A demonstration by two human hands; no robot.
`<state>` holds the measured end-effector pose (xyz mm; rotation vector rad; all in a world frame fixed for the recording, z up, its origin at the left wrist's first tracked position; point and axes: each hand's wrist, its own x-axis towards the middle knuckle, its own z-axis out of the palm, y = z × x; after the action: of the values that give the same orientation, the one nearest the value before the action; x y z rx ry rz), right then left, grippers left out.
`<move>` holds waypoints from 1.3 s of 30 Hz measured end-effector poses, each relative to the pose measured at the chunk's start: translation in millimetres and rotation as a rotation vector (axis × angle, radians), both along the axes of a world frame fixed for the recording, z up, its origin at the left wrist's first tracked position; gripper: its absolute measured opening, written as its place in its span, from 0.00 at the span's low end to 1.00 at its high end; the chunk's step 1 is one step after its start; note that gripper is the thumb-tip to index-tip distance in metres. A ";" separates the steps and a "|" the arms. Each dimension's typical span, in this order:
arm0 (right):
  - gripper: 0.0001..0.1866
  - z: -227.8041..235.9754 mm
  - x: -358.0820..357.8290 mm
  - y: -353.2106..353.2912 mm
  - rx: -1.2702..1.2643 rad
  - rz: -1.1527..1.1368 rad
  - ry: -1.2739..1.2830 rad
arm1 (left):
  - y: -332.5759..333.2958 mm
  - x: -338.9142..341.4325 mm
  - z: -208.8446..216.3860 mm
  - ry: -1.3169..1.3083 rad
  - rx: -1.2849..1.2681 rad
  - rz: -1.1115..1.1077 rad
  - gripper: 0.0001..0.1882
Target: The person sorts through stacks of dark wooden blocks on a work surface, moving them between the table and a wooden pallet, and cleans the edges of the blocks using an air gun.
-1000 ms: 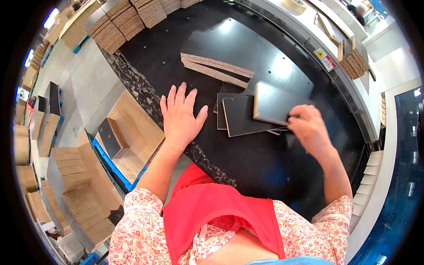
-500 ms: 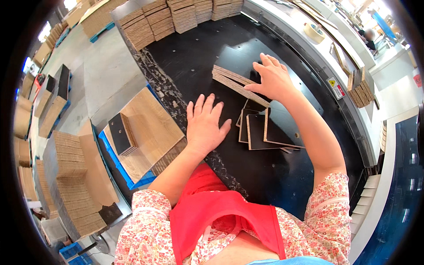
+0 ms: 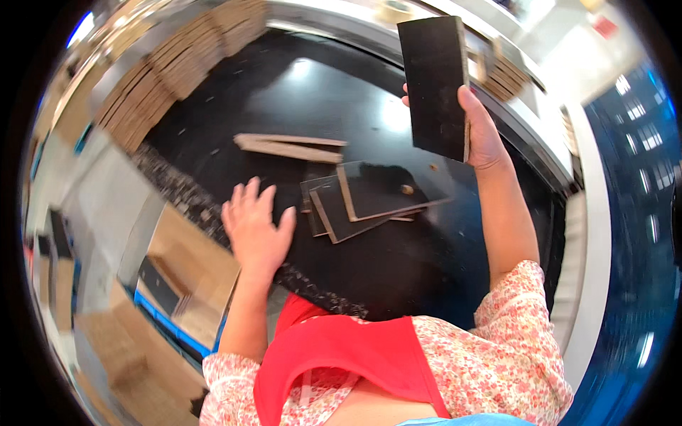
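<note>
My right hand (image 3: 483,131) grips a dark rectangular board (image 3: 435,85) with a pale cut edge, raised above the far right side of the black table. The thumb lies along its near edge, and most of the other fingers are hidden behind it. My left hand (image 3: 254,224) is spread with nothing in it, over the table's left border. To its right, several dark boards (image 3: 383,188) lie fanned in a loose overlapping pile. Just beyond them, narrow particle-board strips (image 3: 291,145) rest on the table, meeting at their left end and parting toward the right.
Stacks of particle-board pieces (image 3: 188,60) stand along the table's far left. Beyond its right side runs a white ledge with more stacked pieces (image 3: 501,74). On the left, a blue pallet (image 3: 170,323) carries wood-coloured boards, beside a carton (image 3: 131,355). The black table (image 3: 234,99) has a speckled edge.
My right hand has gone from beside the strips to the far right and now holds a dark board up. The view has turned. My left hand stays spread over the table edge.
</note>
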<state>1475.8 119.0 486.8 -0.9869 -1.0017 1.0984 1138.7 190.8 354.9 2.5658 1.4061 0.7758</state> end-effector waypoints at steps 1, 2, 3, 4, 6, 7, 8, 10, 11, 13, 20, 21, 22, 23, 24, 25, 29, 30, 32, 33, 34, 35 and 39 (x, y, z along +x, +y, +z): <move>0.30 1.7 6.1 -19.1 0.051 -0.001 0.067 | -0.2 0.0 0.6 0.018 -0.004 -0.002 0.25; 0.32 1.3 11.1 -36.6 0.104 0.004 0.137 | 0.9 -2.2 -2.2 0.041 0.009 0.004 0.25; 0.34 -5.3 21.7 -58.4 0.107 -0.027 0.219 | 2.2 -1.0 -5.5 0.047 -0.006 -0.003 0.26; 0.35 -9.5 27.3 -77.0 0.120 -0.094 0.250 | 3.3 -3.6 -5.8 0.080 0.034 -0.010 0.25; 0.31 -21.8 36.4 -117.4 0.075 -0.258 0.392 | 4.2 -4.6 -9.8 0.122 0.056 -0.003 0.25; 0.29 -35.5 48.6 -141.6 0.108 -0.320 0.480 | 5.0 -3.3 -9.4 0.131 0.064 -0.026 0.25; 0.27 -56.9 67.1 -167.5 0.143 -0.377 0.569 | 5.3 -1.5 -9.9 0.142 0.070 -0.043 0.25; 0.24 -79.6 78.0 -198.4 0.168 -0.481 0.631 | 4.9 -2.8 -11.0 0.165 0.074 -0.030 0.25; 0.23 -85.3 77.8 -209.0 0.153 -0.542 0.601 | 4.9 -3.3 -10.2 0.168 0.069 -0.035 0.25; 0.21 -101.7 80.0 -229.1 0.123 -0.717 0.536 | 5.6 -4.2 -10.5 0.175 0.055 -0.047 0.25; 0.19 -125.6 82.1 -263.0 -0.277 -1.310 0.208 | 11.0 -6.3 -16.6 0.168 0.079 -0.105 0.25; 0.19 -111.7 74.2 -269.6 -0.481 -1.262 0.119 | 9.7 -7.9 -16.0 0.168 0.080 -0.100 0.25; 0.18 -101.4 70.5 -275.4 -0.685 -1.203 0.028 | 9.2 -8.4 -15.0 0.170 0.078 -0.095 0.25; 0.16 -97.5 70.7 -279.4 -0.851 -1.231 -0.197 | 9.2 -9.2 -13.8 0.174 0.076 -0.090 0.25; 0.14 -100.8 69.8 -292.1 -0.901 -1.266 -0.605 | 8.9 -8.7 -13.4 0.171 0.074 -0.096 0.24; 0.13 -107.8 69.7 -303.6 -0.931 -1.264 -1.022 | 8.4 -7.8 -13.3 0.168 0.072 -0.099 0.24; 0.14 -112.8 49.8 -295.9 -0.673 -1.018 -1.698 | 11.2 -5.8 -15.8 0.173 0.067 -0.104 0.23; 0.14 -113.0 45.2 -289.7 -0.644 -0.949 -1.739 | 10.1 -4.2 -13.3 0.165 0.077 -0.106 0.23; 0.14 -115.6 45.4 -285.8 -0.651 -0.880 -1.790 | 6.6 -0.1 -7.3 0.150 0.095 -0.108 0.22; 0.14 -116.4 46.4 -283.2 -0.653 -0.878 -1.811 | 8.3 0.3 -8.3 0.146 0.086 -0.111 0.23; 0.13 -117.4 48.3 -280.3 -0.655 -0.876 -1.832 | 10.4 -1.6 -10.4 0.142 0.078 -0.114 0.23; 0.11 -120.4 52.5 -277.5 -0.632 -0.893 -1.826 | 11.8 -3.4 -11.3 0.138 0.070 -0.117 0.23; 0.08 -131.8 85.0 -263.4 -0.620 -1.022 -1.789 | 13.5 -3.0 -10.8 0.132 0.067 -0.116 0.22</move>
<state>1560.8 -144.3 355.0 -2.6994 -1.0999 -0.7184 1135.7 204.3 344.1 2.7681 1.2705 0.6576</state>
